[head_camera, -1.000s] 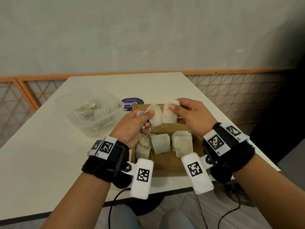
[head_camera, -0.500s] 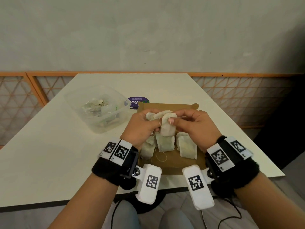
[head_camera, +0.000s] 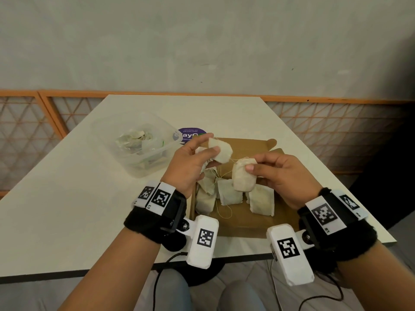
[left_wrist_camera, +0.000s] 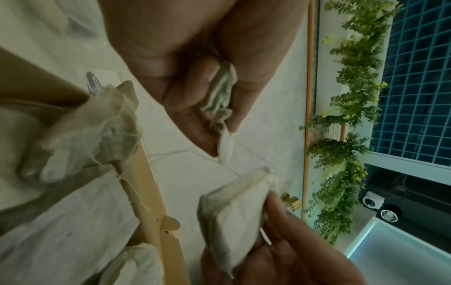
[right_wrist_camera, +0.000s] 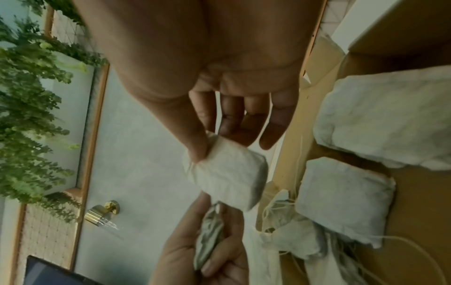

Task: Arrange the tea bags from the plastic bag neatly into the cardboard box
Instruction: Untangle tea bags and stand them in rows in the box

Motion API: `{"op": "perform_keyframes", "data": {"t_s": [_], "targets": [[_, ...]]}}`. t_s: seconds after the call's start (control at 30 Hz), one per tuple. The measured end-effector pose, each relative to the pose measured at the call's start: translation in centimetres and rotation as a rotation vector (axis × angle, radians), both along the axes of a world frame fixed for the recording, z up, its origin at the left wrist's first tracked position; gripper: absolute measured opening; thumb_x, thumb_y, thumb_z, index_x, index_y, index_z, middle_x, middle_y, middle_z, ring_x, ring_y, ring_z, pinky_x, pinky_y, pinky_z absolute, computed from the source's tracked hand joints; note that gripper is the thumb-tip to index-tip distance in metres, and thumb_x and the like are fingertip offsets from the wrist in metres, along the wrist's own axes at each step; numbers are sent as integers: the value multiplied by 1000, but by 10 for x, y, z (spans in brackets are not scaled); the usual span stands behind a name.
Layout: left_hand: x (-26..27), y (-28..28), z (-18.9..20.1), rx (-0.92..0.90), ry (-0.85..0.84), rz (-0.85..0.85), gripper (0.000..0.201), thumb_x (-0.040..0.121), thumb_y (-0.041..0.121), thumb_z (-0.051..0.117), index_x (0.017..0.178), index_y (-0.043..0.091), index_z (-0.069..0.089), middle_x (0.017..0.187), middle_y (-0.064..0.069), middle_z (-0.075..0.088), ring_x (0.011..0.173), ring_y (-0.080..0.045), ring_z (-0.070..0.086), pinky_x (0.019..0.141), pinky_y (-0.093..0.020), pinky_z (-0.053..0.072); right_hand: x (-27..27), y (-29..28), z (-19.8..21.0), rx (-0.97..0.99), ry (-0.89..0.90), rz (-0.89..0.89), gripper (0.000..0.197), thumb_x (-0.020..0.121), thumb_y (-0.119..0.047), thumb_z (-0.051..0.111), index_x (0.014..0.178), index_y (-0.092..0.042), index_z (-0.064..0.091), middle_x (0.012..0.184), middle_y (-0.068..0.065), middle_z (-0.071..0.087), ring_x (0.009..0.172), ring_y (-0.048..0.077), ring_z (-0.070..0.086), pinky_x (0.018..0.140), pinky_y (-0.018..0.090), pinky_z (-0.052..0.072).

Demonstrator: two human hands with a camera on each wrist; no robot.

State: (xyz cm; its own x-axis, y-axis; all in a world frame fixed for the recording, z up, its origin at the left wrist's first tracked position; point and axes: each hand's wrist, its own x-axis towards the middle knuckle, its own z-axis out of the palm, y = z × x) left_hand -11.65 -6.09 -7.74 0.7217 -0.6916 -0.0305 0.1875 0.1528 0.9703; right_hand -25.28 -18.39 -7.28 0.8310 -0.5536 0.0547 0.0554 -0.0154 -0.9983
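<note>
Above the open cardboard box [head_camera: 253, 223] my left hand [head_camera: 190, 162] pinches a pale tea bag [head_camera: 221, 151] by thumb and fingers, with more bags bunched in its palm [left_wrist_camera: 219, 96]. My right hand [head_camera: 278, 173] pinches a second tea bag [head_camera: 243, 178] by its top, hanging over the box; the same bag shows in the right wrist view [right_wrist_camera: 229, 173]. Thin strings [head_camera: 233, 158] run between the two bags. Three tea bags [head_camera: 229, 194] lie in a row on the box floor, with a crumpled one [head_camera: 208, 182] at the left.
A clear plastic container [head_camera: 137, 142] with crumpled plastic and wrappers sits on the white table [head_camera: 67, 198] left of the box. A purple round sticker [head_camera: 190, 135] lies behind my left hand. An orange lattice railing [head_camera: 336, 131] borders the table's far and side edges.
My hands, close together half a second ago, have pulled apart. The left one has gone up and left with its tea bag; the right holds the other bag lower, strings stretched between them.
</note>
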Motion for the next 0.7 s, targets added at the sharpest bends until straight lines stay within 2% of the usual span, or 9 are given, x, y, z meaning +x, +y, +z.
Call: {"op": "perform_keyframes", "data": {"t_s": [0.1,0.17,0.23,0.3,0.4,0.47,0.53,0.63,0.7], "targets": [[1,-2,0,-62,95,-39,39,87,0,59,119,22,60,102,-1,62,73,-17,60,32,-13,28,3,3,4,29,-11,54,7,82,-1,59,85,-2,66,81,9,68,76,18,66,72,29,57],[0,-5,0,-98,144,-109,28,89,-1,54,107,19,62,89,-2,63,63,-11,57,31,-12,25,5,6,5,31,-10,91,9,83,0,58,87,1,65,81,10,68,76,17,66,71,27,58],[-2,-9,-2,-118,156,-132,16,90,2,53,91,17,60,77,-1,60,49,-4,51,30,-12,23,6,9,5,57,-14,128,9,84,1,55,85,0,64,75,5,69,70,13,67,64,23,56],[-4,-12,-4,-131,158,-116,17,89,5,56,80,19,56,71,0,58,41,-3,45,30,-13,24,7,12,6,70,-16,147,10,84,2,54,85,-2,64,75,4,69,70,12,68,63,21,54],[-10,-14,-8,-134,174,-97,22,87,4,59,73,18,51,64,0,59,38,-5,45,30,-12,25,12,11,8,48,-18,92,9,83,0,57,86,-2,66,83,10,69,79,20,66,75,33,58],[-14,-13,-10,-115,142,-111,22,86,-1,59,74,16,51,61,0,57,36,-4,46,31,-10,27,14,5,12,-12,-6,-5,9,84,-1,60,84,-5,68,87,14,69,84,26,65,83,40,53],[-13,-11,-12,-71,52,-120,17,83,-1,63,77,14,58,63,0,61,43,-6,54,37,-12,37,14,-1,17,-64,3,-43,11,84,-1,60,81,-8,69,85,11,70,83,23,66,81,36,55],[-8,-10,-13,-7,-51,-80,10,78,8,73,76,18,69,71,0,68,60,-11,62,59,-22,48,12,-7,23,-138,40,-47,11,84,-3,62,79,-11,67,81,5,68,75,13,65,69,23,55],[-3,-10,-14,31,-51,3,9,78,14,74,77,21,68,71,3,67,57,-8,59,55,-21,44,9,-11,26,-222,67,-101,10,83,-7,64,79,-16,68,82,4,66,73,11,58,61,19,46]]}}
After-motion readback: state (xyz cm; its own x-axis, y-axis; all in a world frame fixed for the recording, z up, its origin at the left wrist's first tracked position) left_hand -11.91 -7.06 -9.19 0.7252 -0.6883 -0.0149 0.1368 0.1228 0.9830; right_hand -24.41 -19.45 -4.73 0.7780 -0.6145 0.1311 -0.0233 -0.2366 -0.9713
